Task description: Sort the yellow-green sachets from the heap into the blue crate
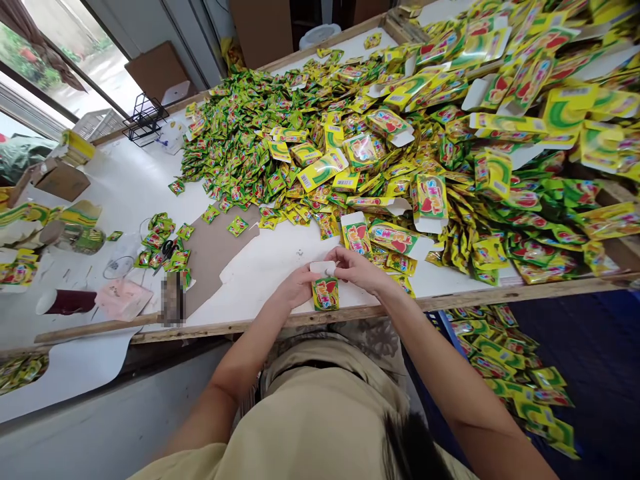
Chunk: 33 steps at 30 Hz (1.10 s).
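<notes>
A small yellow and green candy box (pixel 326 295) with a red heart print is held upright at the table's front edge. Its white flap (pixel 323 268) stands up at the top. My left hand (pixel 299 285) grips the box along its left side. At the upper right corner, my right hand (pixel 356 270) has its fingers pinched on the flap. Whether a small packet is between those fingers I cannot make out. Just beyond my right hand lie another open box (pixel 356 233) and several yellow packets (pixel 400 263).
A large heap of green and yellow candy packets (pixel 250 127) covers the back of the table, with boxes (pixel 505 127) piled to the right. A blue crate (pixel 530 347) with packets stands below right. To the left are a maroon cup (pixel 70 301), scissors (pixel 167 250) and a jar (pixel 83 238).
</notes>
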{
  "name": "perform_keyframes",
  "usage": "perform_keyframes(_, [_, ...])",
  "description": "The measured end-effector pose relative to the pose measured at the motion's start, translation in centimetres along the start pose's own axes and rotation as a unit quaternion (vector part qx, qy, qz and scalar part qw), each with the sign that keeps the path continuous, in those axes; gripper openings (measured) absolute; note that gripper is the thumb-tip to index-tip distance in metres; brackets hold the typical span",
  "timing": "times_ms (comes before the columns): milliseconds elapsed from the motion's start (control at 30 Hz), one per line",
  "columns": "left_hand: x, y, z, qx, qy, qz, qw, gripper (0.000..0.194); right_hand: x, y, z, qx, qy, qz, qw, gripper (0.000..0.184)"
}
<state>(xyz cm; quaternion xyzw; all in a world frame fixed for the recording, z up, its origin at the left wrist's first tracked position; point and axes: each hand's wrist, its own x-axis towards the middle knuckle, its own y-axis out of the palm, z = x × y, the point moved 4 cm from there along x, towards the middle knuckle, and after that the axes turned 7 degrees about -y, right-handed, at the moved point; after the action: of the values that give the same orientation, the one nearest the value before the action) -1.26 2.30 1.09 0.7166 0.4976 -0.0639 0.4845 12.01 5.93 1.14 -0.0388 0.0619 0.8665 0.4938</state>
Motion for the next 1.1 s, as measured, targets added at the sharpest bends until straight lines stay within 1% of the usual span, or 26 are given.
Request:
perform_keyframes(67, [-0.2,-0.1,-0.5,0.008,-0.037,0.015,0.999,0.044,0.1,0.1,0.1,-0.015,-0.035,-0.007,0.999,0.021])
perform_keyframes(100, [-0.2,-0.3,-0.7,0.016,-0.039,0.006,0.999,0.042,0.0,0.1,0.2,-0.025,-0.05,-0.009,0.998,0.021])
perform_keyframes(133, [-0.3,-0.6,-0.8,0.032,-0.023,-0.017,0.999,0.038,-0.1,0.1,0.3,-0.036,-0.063,-0.009,0.997,0.02])
perform_keyframes(200, [-0.6,-1.3,-1.1,0.095,0.055,-0.086,0.99,0.031,-0.4,0.0,0.5,-0.058,-0.085,0.006,0.995,0.021])
perform_keyframes(267, [-1.2,-1.7,-1.2,0.176,0.153,-0.139,0.963,0.026,-0.8,-0.1,0.6,-0.075,-0.102,0.027,0.992,0.024])
perform_keyframes(300, [-1.4,-1.8,-1.1,0.208,0.19,-0.148,0.948,0.026,-1.0,-0.1,0.7,-0.081,-0.109,0.033,0.99,0.025])
perform_keyframes(333, [-1.7,-1.7,-0.9,0.23,0.215,-0.147,0.938,0.026,-1.1,-0.2,0.7,-0.085,-0.114,0.035,0.989,0.026])
perform_keyframes(400, [-1.9,-1.7,-0.5,0.249,0.235,-0.133,0.93,0.027,-1.4,-0.1,0.7,-0.087,-0.12,0.028,0.989,0.028])
perform_keyframes(500, [-2.0,-1.8,-0.3,0.271,0.235,-0.126,0.925,0.029,-1.6,0.2,0.6,-0.106,-0.123,0.009,0.987,0.027])
perform_keyframes(633, [-2.0,-1.8,-0.6,0.305,0.234,-0.151,0.911,0.029,-1.6,0.6,0.6,-0.15,-0.119,-0.013,0.982,0.02])
perform_keyframes(733, [-1.9,-1.5,-1.0,0.306,0.243,-0.175,0.904,0.026,-1.4,0.7,0.5,-0.115,-0.095,-0.039,0.988,0.02])
perform_keyframes(833, [-1.7,-1.2,-1.3,0.289,0.226,-0.188,0.911,0.025,-1.2,0.6,0.1,-0.056,-0.059,-0.044,0.996,0.025])
perform_keyframes(900, [-1.6,-1.1,-1.4,0.28,0.213,-0.191,0.916,0.025,-1.1,0.3,-0.1,-0.038,-0.043,-0.047,0.997,0.027])
perform_keyframes(967, [-1.7,-1.1,-1.5,0.282,0.213,-0.183,0.917,0.024,-1.2,0.0,-0.2,-0.037,-0.046,-0.043,0.997,0.027])
perform_keyframes(1033, [-1.8,-1.3,-1.4,0.285,0.216,-0.164,0.919,0.023,-1.4,-0.2,-0.2,-0.034,-0.057,-0.022,0.998,0.026])
perform_keyframes(1100, [-2.0,-1.6,-1.0,0.283,0.21,-0.143,0.925,0.027,-1.8,-0.1,-0.4,-0.022,-0.061,-0.003,0.998,0.025])
